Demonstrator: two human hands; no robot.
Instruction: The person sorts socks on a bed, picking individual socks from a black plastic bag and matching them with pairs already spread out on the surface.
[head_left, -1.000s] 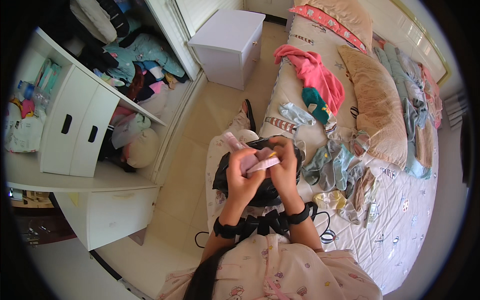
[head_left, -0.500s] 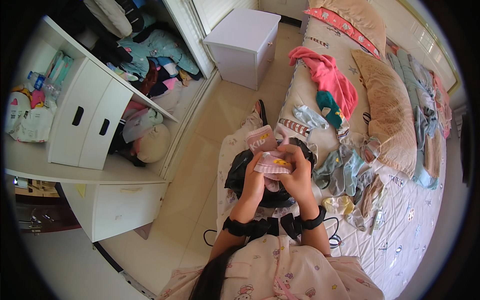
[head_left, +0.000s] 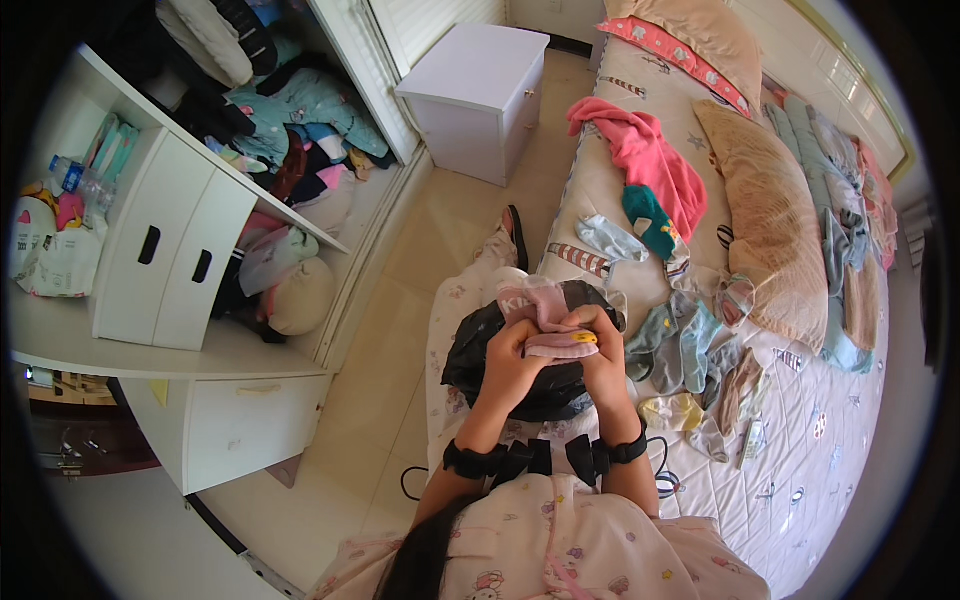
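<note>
Landmark: black plastic bag (head_left: 470,350), sitting on the person's lap, likely so it stays close under both hands. Pink sock bundle (head_left: 558,346) is right over the bag, ribbed cuff toward the body, white-lettered part pointing away; cannot tell if one sock or two. Left hand (head_left: 508,368) grips the bundle's left side over the bag, fingers curled, thumb pressing in. Right hand (head_left: 603,368) takes the right side, fingers pinching near the yellow motif. Two-sided hold probably keeps the soft knit flat and steady; fingertips underneath hidden.

Right of the bag, on the bed (head_left: 790,500): grey-green socks (head_left: 680,345) nearest, in a loose overlapping heap, within easy reach by the look of it; yellow-and-white sock (head_left: 672,411) right of the bag and closer to the body. Farther out, beyond the bag to the right: pale-blue sock (head_left: 612,239), teal sock (head_left: 648,216), the latter touching a coral garment (head_left: 662,165). Brown pillow (head_left: 765,225) well right of the bag, seemingly pushed aside, leaving bed surface for the socks.
</note>
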